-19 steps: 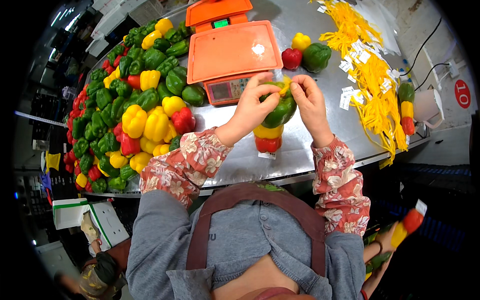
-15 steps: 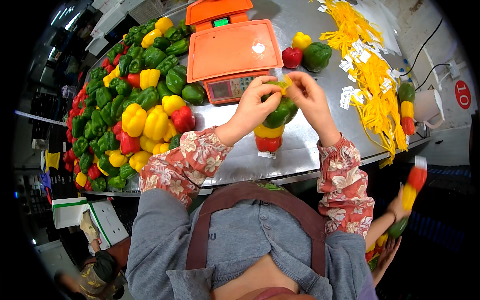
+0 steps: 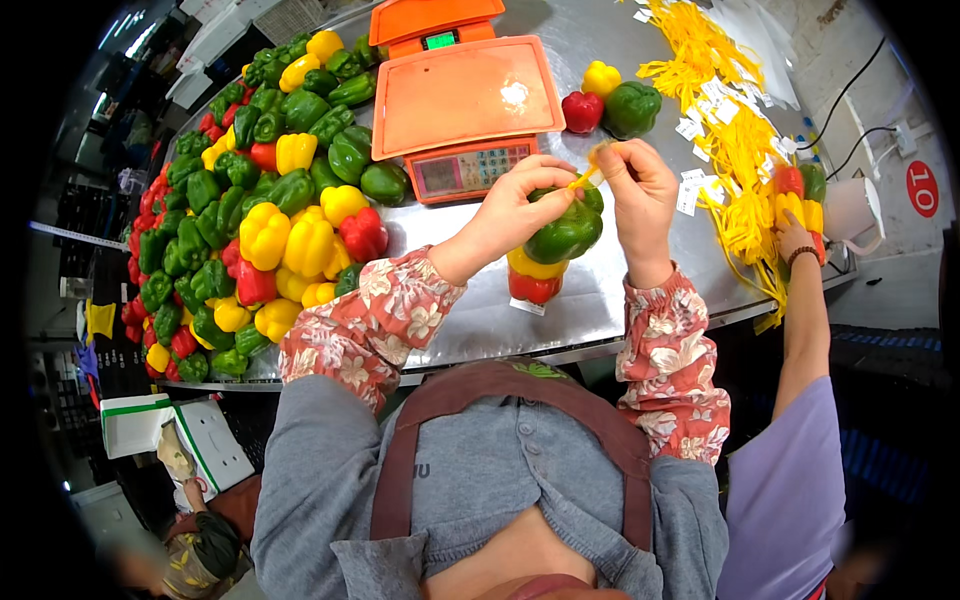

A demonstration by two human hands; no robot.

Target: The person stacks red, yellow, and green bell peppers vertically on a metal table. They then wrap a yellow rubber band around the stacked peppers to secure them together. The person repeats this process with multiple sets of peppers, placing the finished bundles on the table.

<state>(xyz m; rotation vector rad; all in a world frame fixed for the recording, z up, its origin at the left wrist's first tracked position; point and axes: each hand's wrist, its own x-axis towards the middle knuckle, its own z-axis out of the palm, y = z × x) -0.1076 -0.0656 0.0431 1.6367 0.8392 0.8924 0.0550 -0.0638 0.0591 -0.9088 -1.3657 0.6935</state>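
Upright on the metal table in front of me stands a stack of three bell peppers: a green pepper (image 3: 566, 232) on top, a yellow pepper (image 3: 537, 266) below it and a red pepper (image 3: 533, 290) at the bottom, with a white tag (image 3: 527, 307) by its base. A twisted yellow net end (image 3: 588, 174) rises from the top. My left hand (image 3: 508, 212) is closed, pinching the net low down against the green pepper. Above and to the right, my right hand (image 3: 642, 190) is closed on the upper end of the net.
A large pile of mixed bell peppers (image 3: 240, 220) covers the left side. An orange scale (image 3: 465, 100) stands ahead, with three loose peppers beside it. Yellow nets with white tags (image 3: 745, 190) lie at right. A co-worker's hand (image 3: 792, 236) holds netted peppers near a white mug (image 3: 852, 212).
My right hand has moved a little right and up, drawing the net end into a twist. The co-worker's arm has reached onto the table, setting another netted stack beside the one there.
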